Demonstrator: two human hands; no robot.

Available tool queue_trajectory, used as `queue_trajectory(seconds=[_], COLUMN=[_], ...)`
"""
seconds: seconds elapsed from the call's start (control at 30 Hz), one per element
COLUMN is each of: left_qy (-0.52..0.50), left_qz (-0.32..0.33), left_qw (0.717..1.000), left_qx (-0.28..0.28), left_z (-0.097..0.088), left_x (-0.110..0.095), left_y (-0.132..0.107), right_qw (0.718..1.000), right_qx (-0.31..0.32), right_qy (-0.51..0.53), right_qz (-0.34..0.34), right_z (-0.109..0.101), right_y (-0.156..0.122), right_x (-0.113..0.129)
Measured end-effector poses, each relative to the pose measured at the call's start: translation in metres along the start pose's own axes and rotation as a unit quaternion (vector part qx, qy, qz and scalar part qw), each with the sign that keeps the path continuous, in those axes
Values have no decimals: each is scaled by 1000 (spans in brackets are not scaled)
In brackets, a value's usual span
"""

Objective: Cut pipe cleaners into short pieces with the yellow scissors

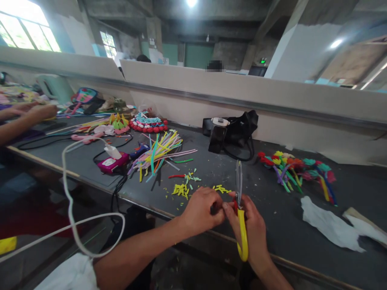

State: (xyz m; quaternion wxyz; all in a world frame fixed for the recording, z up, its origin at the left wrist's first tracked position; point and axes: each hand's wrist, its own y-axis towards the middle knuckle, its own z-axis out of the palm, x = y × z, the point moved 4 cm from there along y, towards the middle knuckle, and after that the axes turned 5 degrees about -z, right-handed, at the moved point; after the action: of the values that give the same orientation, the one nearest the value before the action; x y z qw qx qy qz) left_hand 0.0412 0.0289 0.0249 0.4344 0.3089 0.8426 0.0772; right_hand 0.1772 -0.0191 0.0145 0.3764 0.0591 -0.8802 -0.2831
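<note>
My right hand (252,225) is closed round a pair of scissors (242,229) with yellow handles, the blades pointing up and away from me. A small red bit shows by the scissors' pivot; what it belongs to is unclear. My left hand (202,209) is pinched, its fingertips meeting my right thumb, and whatever it holds is too small to make out. Just beyond the hands lie short yellow cut pieces (180,190), pale green snippets (193,177) and a red strip (176,176). Farther left rests a bundle of colourful pipe cleaners (160,151).
A magenta power block (113,162) with a white cable (68,189) sits left. Black bag (242,129) and dark phone-like slab (217,139) stand near the partition (193,86). Pipe-cleaner flowers (290,163) and white tissue (331,223) lie right. Another person's hands (39,112) are far left.
</note>
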Motion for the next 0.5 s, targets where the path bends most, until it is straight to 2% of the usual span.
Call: queue_trajectory(seconds=[0.07,0.13,0.23,0.3,0.37,0.43,0.5], left_qy=[34,37,-56,-176,-291,-367,-411], left_qz=[18,8,-80,-166,-232,-265,-286], left_qw=[999,999,994,964,913,869,840], left_qx=[0,4,41,107,169,199,210], left_z=[2,3,5,9,13,13,13], left_x=[-1,0,10,19,25,27,28], left_y=[-1,-1,1,2,2,2,2], right_qw=[1000,999,999,999,999,999,998], right_qx=[-3,-9,-15,-10,2,16,28], right_qy=[-2,-7,-8,-3,9,26,39], right_qz=[-16,-30,-41,-42,-36,-29,-28], right_z=[1,1,1,0,-1,-1,-1], right_y=[1,1,1,1,1,1,1], right_x=[1,1,0,0,0,0,2])
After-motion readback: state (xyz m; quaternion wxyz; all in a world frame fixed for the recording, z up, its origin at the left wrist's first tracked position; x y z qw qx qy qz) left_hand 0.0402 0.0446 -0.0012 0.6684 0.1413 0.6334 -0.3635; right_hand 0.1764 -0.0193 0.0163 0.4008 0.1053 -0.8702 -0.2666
